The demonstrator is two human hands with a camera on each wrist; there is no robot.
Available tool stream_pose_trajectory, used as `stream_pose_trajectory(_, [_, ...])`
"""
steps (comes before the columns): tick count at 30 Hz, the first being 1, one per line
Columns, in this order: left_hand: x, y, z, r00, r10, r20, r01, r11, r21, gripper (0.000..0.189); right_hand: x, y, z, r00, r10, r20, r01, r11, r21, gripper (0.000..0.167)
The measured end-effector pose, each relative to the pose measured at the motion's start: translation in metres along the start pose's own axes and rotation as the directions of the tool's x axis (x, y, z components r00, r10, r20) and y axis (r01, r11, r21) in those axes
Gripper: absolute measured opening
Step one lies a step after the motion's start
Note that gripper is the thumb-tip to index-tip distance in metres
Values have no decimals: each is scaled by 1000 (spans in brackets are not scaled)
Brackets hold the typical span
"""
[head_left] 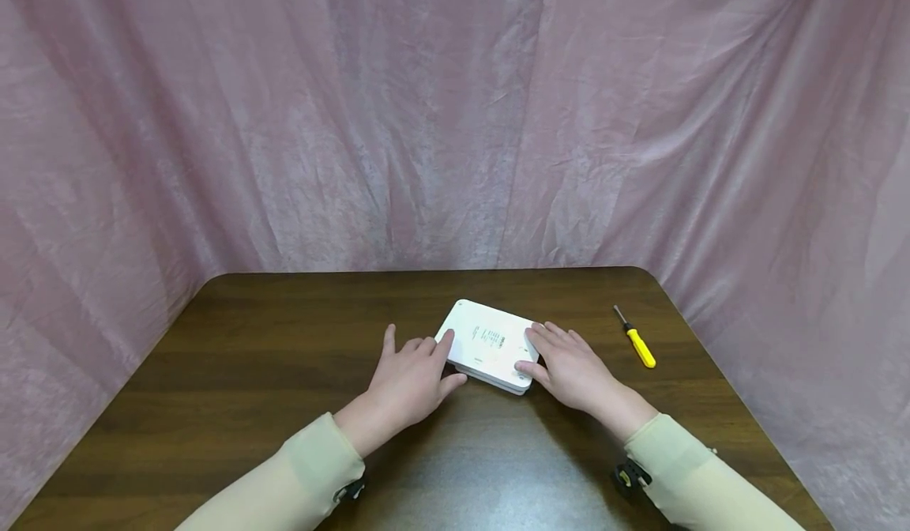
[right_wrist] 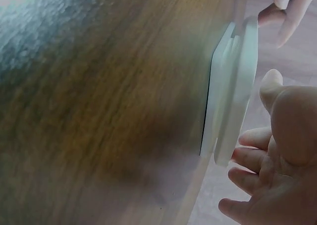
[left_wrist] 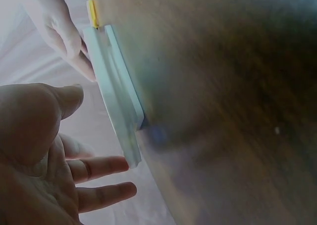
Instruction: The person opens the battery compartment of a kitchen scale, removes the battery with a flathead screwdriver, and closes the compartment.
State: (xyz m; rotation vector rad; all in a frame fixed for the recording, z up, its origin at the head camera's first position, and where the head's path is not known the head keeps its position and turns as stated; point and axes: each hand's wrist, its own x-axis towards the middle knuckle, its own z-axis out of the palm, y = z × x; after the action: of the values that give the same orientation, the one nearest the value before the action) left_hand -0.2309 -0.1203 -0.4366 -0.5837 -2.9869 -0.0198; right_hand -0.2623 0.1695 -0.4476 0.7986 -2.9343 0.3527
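The print [head_left: 490, 337] on the white device [head_left: 465, 348] is too small to read; the right hand [head_left: 572, 369] hides one corner.

To my right, near the table's side edge: one screwdriver [head_left: 635, 338], lying flat, yellow handle toward me, dark collar, slim metal shaft pointing away and a little left. From my left wrist only a small yellow bit of it shows, upper left. Table [head_left: 284, 325]: dark brown, wood-grained, streaks running mostly left to right, far corners rounded; a pale, bluish sheen on the surface close in front of me. Pink curtain [head_left: 398, 120] beyond the far edge and down both sides, velvety, crinkled, in loose folds, slanting ones at upper right; an upright line, seam-like, right of centre.
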Motion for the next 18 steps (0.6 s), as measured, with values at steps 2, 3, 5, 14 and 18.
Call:
stream_pose_trajectory(2, [-4,1,-1,1000,14,-8,-14,1000,8,77,2,-1,0,1000,2,6,-2,1000,0,67])
stream_pose_trajectory(3, [-5,1,-2,1000,22,-14,-22,1000,14,77,3,-1,0,1000,3,8,-3,1000,1,68])
stream_pose_trajectory(5, [-9,3,-3,999,34,-19,-33,999,26,77,4,0,0,1000,7,11,-7,1000,4,68])
stream_pose_trajectory(14, [-20,5,-5,998,64,-24,-63,997,47,76,10,0,3,1000,-2,15,1,1000,27,69])
stream_pose_trajectory(18, [-23,5,-6,998,62,-24,-61,998,31,76,15,-1,5,1000,-12,22,11,1000,29,68])
